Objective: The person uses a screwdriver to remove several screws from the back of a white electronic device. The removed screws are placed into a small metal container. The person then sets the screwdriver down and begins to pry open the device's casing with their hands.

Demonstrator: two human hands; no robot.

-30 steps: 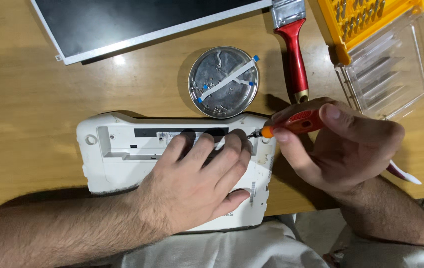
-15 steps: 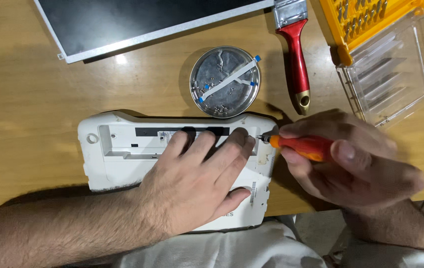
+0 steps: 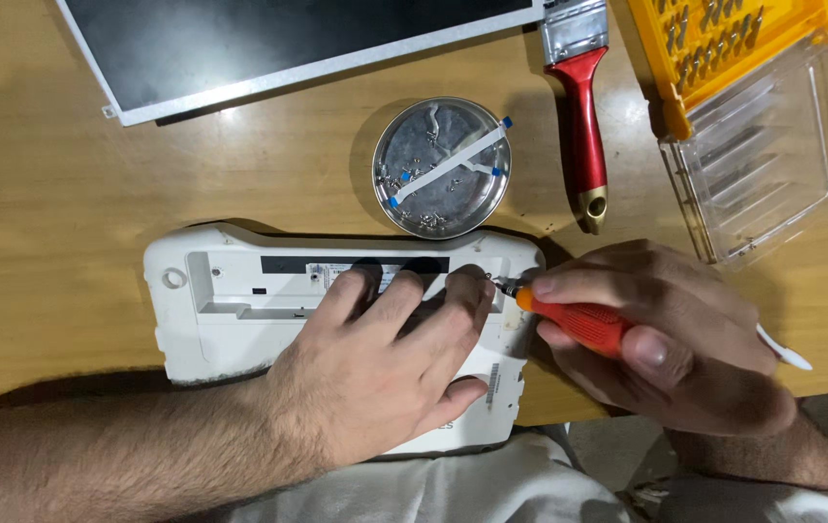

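Note:
A white plastic device case point(image 3: 220, 310) lies face down at the near edge of a wooden table point(image 3: 65, 194). My left hand point(image 3: 390, 363) rests flat on it, fingers spread over its right half and pressing it down. My right hand point(image 3: 671, 339) grips a small screwdriver with an orange-red handle point(image 3: 574, 323). Its metal tip touches the case near the upper right corner, right beside my left fingertips.
A round metal dish point(image 3: 443, 167) with several small screws and a flat ribbon cable sits just behind the case. A red-handled paintbrush point(image 3: 583, 136) lies to its right. A yellow bit set with clear lid point(image 3: 753, 126) is far right. A screen panel point(image 3: 268, 48) lies at the back.
My right hand has lowered and tilted the screwdriver so it lies more level, with the tip kept at the case's upper right corner. My left hand has stayed put.

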